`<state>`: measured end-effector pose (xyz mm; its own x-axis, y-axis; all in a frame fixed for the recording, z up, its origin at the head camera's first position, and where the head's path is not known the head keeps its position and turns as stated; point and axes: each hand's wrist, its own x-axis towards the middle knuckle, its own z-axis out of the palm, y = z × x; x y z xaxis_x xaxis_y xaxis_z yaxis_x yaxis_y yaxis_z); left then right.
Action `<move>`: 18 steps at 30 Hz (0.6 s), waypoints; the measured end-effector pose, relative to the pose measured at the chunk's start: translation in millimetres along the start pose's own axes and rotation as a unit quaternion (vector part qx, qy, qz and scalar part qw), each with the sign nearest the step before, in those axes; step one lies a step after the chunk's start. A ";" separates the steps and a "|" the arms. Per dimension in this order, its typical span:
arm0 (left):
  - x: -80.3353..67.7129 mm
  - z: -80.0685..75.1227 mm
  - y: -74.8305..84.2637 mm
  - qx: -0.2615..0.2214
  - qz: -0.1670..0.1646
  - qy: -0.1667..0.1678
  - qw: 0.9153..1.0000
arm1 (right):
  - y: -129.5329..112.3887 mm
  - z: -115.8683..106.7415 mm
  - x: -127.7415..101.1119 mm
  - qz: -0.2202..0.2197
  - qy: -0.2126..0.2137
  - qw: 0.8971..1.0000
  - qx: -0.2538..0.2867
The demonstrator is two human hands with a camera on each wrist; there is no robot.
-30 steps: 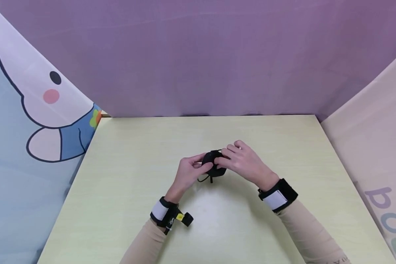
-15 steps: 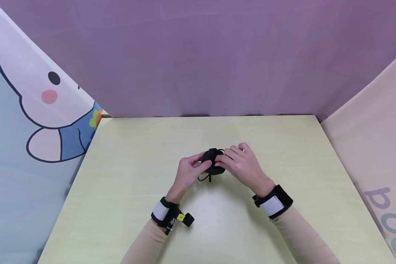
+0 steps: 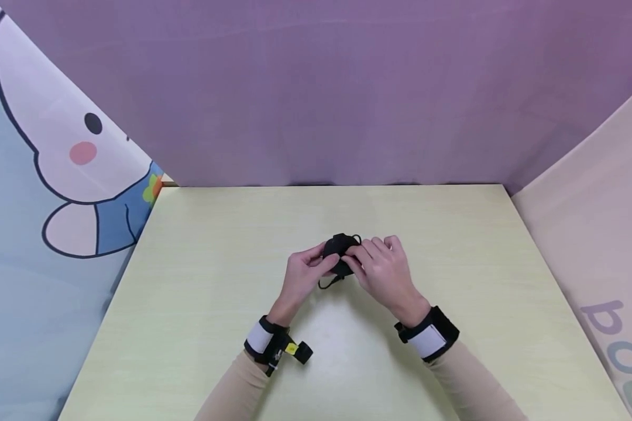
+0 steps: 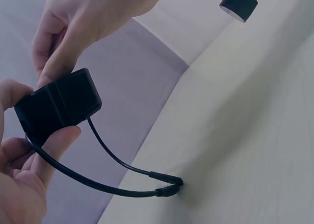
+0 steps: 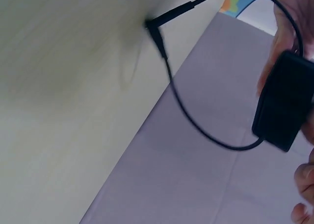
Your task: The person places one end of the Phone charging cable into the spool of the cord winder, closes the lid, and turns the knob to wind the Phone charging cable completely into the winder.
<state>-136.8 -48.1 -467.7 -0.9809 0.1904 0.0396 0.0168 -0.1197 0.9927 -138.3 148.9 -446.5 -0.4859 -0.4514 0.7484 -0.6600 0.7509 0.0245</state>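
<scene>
A small black box-shaped device point(image 3: 339, 252) with thin black cords point(image 3: 327, 283) is held above the middle of the pale yellow table point(image 3: 200, 304). My left hand point(image 3: 306, 270) pinches its left side and my right hand point(image 3: 376, 266) grips its right side. The left wrist view shows the black box point(image 4: 58, 108) between thumb and fingers, with two cords point(image 4: 117, 180) looping down until their plug ends touch the table. From the right wrist, the box point(image 5: 284, 104) sits at the right edge, its cord point(image 5: 196, 121) arching to a plug point(image 5: 167, 15) on the table.
A purple backdrop point(image 3: 316, 88) stands behind the table. A cartoon-printed cloth point(image 3: 58, 175) hangs at the left and a pale printed cloth point(image 3: 600, 234) at the right. Black wrist straps with cameras sit on both forearms.
My right hand and forearm have drawn in toward the left and closer to the body. The black device has stayed between both hands, slightly turned.
</scene>
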 end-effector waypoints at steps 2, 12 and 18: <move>0.1 1.3 -0.2 -0.007 0.001 0.002 1.000 | -3.7 -0.4 0.5 0.017 -0.003 1.000 -0.005; -1.0 5.5 -1.7 -0.026 -0.004 0.025 0.999 | -14.0 5.4 0.3 0.070 0.010 0.997 0.016; -2.6 6.3 -5.6 -0.022 0.001 0.031 0.999 | -16.6 4.5 1.3 0.095 -0.025 0.995 0.025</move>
<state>-133.1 -41.8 -472.6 -0.9909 0.1300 0.0339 0.0124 -0.1629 0.9866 -130.5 133.7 -448.9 -0.6323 -0.3275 0.7021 -0.5801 0.8008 -0.1488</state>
